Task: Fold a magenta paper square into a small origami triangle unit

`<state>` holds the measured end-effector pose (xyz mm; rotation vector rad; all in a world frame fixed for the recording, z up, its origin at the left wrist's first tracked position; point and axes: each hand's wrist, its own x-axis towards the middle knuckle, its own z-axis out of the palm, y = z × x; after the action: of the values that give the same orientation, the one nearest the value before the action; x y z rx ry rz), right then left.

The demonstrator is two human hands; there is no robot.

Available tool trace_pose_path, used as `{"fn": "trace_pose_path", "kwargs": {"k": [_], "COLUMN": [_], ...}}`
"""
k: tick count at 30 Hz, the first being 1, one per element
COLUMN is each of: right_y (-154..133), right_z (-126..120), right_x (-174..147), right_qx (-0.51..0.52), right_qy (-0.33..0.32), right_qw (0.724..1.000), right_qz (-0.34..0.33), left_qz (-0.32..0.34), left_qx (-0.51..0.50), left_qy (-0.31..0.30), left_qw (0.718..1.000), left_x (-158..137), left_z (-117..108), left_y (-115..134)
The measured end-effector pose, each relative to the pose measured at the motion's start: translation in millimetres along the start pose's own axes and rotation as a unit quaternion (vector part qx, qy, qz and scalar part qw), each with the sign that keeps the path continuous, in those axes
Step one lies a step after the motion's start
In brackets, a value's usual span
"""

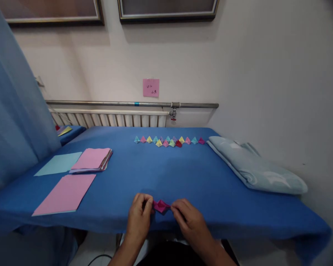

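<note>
My left hand (140, 218) and my right hand (187, 218) pinch the two ends of a small magenta folded paper piece (161, 206), just above the near edge of the blue cloth-covered table (161, 173). The piece sits between my fingertips, partly hidden by them. Far across the table lies a row of several small folded paper shapes (169, 141) in teal, pink, yellow, green and red.
At left lie a pink paper sheet (65, 194), a light blue sheet (59, 163) and a stack of coloured paper with pink on top (92, 160). A folded light blue towel (255, 168) lies at right. A radiator (108, 119) and wall stand behind; a blue curtain (13, 107) hangs left.
</note>
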<state>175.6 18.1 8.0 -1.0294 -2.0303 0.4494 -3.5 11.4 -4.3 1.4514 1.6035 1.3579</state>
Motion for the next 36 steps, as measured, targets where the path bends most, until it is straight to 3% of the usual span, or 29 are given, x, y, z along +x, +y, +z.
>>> {"fn": "trace_pose_path", "kwargs": {"k": [7, 13, 24, 36], "right_y": [-3.2, -6.7, -7.4, -9.1], "right_z": [3.8, 2.4, 7.4, 4.7], "right_x": [-3.8, -3.0, -5.0, -4.7], "right_qx": [-0.086, -0.107, -0.135, -0.113], "right_qy": [-0.02, -0.041, -0.024, -0.02], "right_qw": [0.995, 0.992, 0.99, 0.993], "right_qz": [-0.046, -0.046, -0.04, -0.021], "left_qz": [0.035, 0.039, 0.04, 0.019], "left_qx": [0.078, 0.118, 0.119, 0.124], "left_qy": [-0.018, -0.039, -0.086, -0.102], "left_qw": [0.996, 0.991, 0.988, 0.987], "left_x": [-3.1, -1.5, 2.3, 0.6], "left_z": [-2.9, -2.9, -12.8, -19.1], "left_y": [10.2, 16.7, 3.1, 15.3]}}
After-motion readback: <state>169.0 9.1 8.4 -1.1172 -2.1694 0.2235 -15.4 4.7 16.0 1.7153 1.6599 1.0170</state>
